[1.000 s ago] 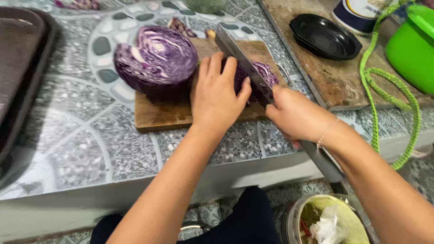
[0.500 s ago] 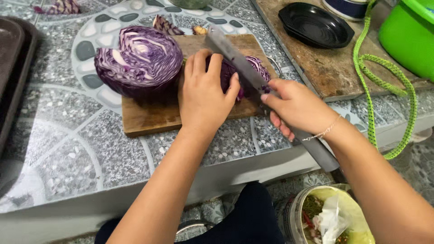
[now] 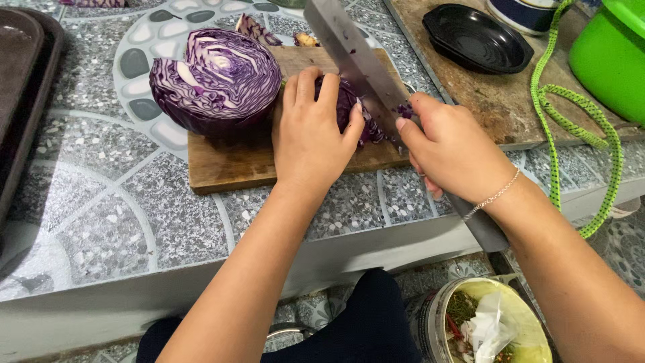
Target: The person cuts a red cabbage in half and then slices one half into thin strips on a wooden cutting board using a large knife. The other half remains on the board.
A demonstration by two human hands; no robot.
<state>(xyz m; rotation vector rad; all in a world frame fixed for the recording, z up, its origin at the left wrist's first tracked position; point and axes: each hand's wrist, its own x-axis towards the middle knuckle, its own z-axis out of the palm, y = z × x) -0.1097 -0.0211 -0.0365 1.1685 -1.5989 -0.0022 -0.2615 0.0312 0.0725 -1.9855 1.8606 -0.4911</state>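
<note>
A wooden cutting board (image 3: 228,168) lies on the tiled counter. On its left stands half a red cabbage (image 3: 215,77), cut face up. My left hand (image 3: 312,131) presses a smaller red cabbage piece (image 3: 349,101) down on the board's right side. My right hand (image 3: 453,148) grips the handle of a large knife (image 3: 353,54). The blade slants up and away and rests against the piece's right edge, where thin purple shreds (image 3: 376,131) lie. Most of the small piece is hidden under my left hand.
A black shallow dish (image 3: 477,37) sits on a second wooden board (image 3: 497,101) at the right, beside a green pot (image 3: 615,57) and a green rope (image 3: 564,134). A dark tray (image 3: 20,87) lies at the left. A bin with scraps (image 3: 484,323) stands on the floor.
The view has tilted, so the board appears lower in frame. The knife blade has lifted and moved slightly left on the small cabbage piece; my left hand keeps pressing it.
</note>
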